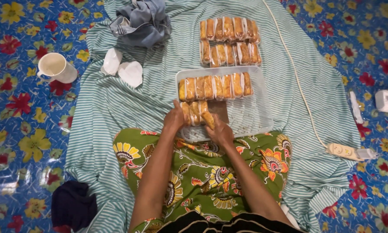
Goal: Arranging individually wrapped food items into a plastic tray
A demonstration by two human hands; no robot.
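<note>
Over white tray [254, 118] on striped cloth [116, 108]: left hand [175, 120] and right hand [220, 131] both clasped short row of wrapped cakes [197, 113] — pressing ends inward (likely to keep row tight) just below full row [215, 86]. Two packed rows [229, 41] lay beyond tray; white mug [55, 67] well apart, left.

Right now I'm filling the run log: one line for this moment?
left hand: on wrapped pastries | right hand: same | white tray: on striped cloth

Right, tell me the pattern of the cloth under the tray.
The cloth has thin green and white stripes; the head view shows it best, around the tray.
</note>
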